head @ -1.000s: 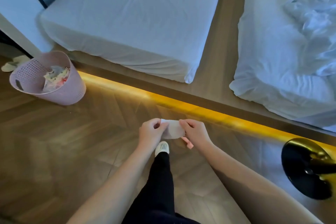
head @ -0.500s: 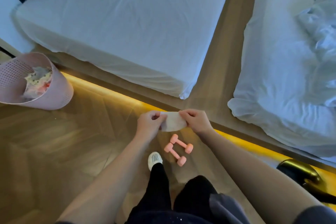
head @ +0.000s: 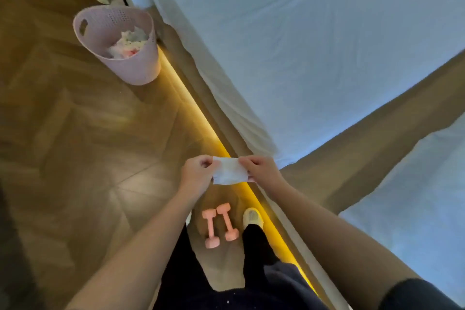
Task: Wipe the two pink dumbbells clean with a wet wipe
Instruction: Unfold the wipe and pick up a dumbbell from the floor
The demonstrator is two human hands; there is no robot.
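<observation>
On the floor, between the feet: two small pink dumbbells with blocky ends (head: pixel 221 226) are seen lying side by side on the wooden herringbone floor (head: pixel 75 158), just beside a pale shoe (head: pixel 253 217).
Long axis: both handles run roughly away from the person, nearly parallel, the ends close together; contact between the two cannot be judged.
Direction from the hands: the dumbbells lie below the hands and nearer the body, well apart from them; a reach downward is judged to be needed.
Nearer hand: neither is clearly closer; the pair sits almost midway beneath the two.
Wipe: a white rectangular wet wipe (head: pixel 230 170) is held stretched flat in the air between both hands, above the floor.
Left hand (head: pixel 197 175): pinched closed on the wipe's left edge.
Right hand (head: pixel 260 170): pinched closed on the wipe's right edge.
Stage: wiping is judged not yet begun, as neither dumbbell is touched.
Surroundings: a white-sheeted bed (head: pixel 289 45) edged by a glowing yellow strip (head: pixel 201 118); a pink perforated plastic basket (head: pixel 118 44) further off.
</observation>
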